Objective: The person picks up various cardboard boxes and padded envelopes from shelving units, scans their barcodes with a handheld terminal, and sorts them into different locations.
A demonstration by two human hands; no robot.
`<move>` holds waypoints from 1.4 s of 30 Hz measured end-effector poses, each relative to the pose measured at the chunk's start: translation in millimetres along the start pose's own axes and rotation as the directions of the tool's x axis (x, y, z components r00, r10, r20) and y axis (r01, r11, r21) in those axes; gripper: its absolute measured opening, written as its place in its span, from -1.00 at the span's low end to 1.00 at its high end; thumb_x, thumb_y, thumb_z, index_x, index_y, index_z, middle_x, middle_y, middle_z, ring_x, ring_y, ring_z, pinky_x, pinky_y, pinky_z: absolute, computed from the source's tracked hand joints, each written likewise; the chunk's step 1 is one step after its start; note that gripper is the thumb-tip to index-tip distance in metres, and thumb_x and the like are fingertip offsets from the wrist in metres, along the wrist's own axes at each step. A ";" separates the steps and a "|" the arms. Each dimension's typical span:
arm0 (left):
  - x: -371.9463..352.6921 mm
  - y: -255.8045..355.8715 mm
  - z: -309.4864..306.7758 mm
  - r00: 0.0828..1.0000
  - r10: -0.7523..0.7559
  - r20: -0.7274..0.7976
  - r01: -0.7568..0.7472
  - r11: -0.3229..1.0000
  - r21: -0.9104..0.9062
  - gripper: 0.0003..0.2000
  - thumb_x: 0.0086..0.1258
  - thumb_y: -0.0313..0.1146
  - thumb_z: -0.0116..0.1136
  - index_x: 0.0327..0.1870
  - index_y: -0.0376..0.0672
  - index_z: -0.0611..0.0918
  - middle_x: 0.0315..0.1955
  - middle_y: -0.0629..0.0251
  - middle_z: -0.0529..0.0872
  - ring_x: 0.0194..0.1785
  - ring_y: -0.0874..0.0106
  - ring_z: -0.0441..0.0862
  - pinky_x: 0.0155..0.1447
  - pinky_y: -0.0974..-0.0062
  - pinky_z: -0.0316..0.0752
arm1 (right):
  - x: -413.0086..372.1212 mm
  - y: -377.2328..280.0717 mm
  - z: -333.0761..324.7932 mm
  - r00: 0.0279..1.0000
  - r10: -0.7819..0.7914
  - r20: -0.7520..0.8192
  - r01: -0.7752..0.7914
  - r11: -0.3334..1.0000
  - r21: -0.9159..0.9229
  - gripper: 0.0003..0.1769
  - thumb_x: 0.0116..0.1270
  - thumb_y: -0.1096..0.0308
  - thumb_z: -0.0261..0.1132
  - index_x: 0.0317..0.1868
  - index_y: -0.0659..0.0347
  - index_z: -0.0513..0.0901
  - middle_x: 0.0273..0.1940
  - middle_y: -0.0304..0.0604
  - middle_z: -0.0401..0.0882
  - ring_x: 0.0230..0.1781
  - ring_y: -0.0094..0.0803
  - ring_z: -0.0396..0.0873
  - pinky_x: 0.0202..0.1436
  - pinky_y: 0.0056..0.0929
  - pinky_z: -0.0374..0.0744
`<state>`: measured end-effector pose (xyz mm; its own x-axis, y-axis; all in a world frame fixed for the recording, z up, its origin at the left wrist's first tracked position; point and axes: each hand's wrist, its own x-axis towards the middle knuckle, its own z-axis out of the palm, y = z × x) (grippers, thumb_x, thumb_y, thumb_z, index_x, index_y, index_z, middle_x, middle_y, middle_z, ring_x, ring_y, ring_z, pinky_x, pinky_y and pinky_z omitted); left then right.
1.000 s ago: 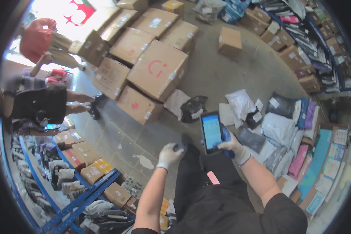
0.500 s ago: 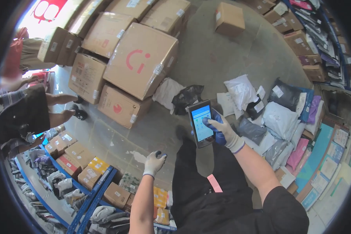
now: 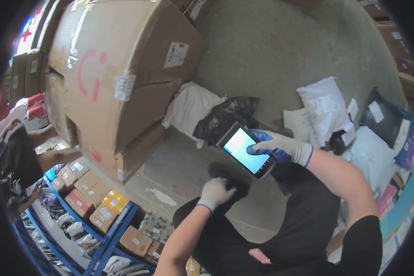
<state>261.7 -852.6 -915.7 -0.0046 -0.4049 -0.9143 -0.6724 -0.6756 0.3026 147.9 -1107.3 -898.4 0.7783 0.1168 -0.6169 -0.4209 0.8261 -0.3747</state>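
Observation:
My right hand (image 3: pixel 280 148), in a white glove with blue palm and fingers, grips a black smartphone (image 3: pixel 247 151). Its thumb lies over the lit, mostly white and pale blue screen. My left hand (image 3: pixel 216 193), gloved the same way, hangs over my bent leg with its fingers loosely curled and nothing visible in them. Its fingertips partly blend with the dark shoe behind. Just beyond the phone, a black plastic parcel (image 3: pixel 227 117) and a white parcel bag (image 3: pixel 193 108) lie on the floor against the cartons.
Large stacked cartons (image 3: pixel 103 76) rise at the left. Plastic mailer bags (image 3: pixel 324 108) are piled at the right. A blue-framed shelf (image 3: pixel 112 239) with boxes and parcels stands at the lower left. Another person (image 3: pixel 20 158) is at the far left.
My view has dropped closer to the floor and the cartons, and my knees are now bent. The phone has tilted, and its screen has gone from icons to a mostly white page.

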 end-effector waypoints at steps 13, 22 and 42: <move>101.6 47.5 -36.5 0.882 0.277 0.382 -0.400 0.868 0.295 -0.52 0.32 0.15 0.01 -0.14 -0.11 0.70 -0.14 0.15 0.75 -0.01 0.17 0.68 0.03 0.23 0.55 | 117.3 20.8 -107.7 0.876 0.304 0.375 -0.267 0.952 -0.147 -0.42 0.48 0.23 0.21 0.44 0.20 0.35 0.26 -0.13 0.52 0.19 -0.35 0.55 0.25 -0.34 0.52; 88.9 53.4 -35.6 0.877 0.394 0.273 -0.465 0.839 0.283 -0.49 0.42 0.17 -0.05 -0.10 -0.14 0.66 -0.13 0.16 0.72 0.01 0.16 0.65 0.16 0.17 0.47 | 140.4 71.9 -129.4 0.656 -0.225 0.721 0.728 0.439 -0.526 0.00 0.26 0.30 0.48 0.58 0.10 0.05 0.56 -0.06 0.09 0.51 -0.10 0.20 0.56 -0.15 0.22; 57.4 58.8 -43.6 0.853 0.458 0.250 -0.521 0.729 0.443 -0.60 0.47 0.10 -0.02 -0.06 0.01 0.71 -0.16 0.31 0.72 -0.11 0.30 0.65 -0.06 0.38 0.48 | 140.8 45.7 -80.2 0.890 0.420 0.178 -0.345 0.875 -0.338 -0.45 0.42 -0.11 0.22 0.20 0.12 0.53 0.02 -0.08 0.66 -0.07 -0.29 0.70 -0.11 -0.41 0.65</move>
<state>254.2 -942.4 -938.6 -0.4969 -0.5011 -0.7085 -0.8157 -0.0088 0.5783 200.9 -1097.3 -1057.9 0.5988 0.5486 -0.5836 -0.7949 0.4962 -0.3491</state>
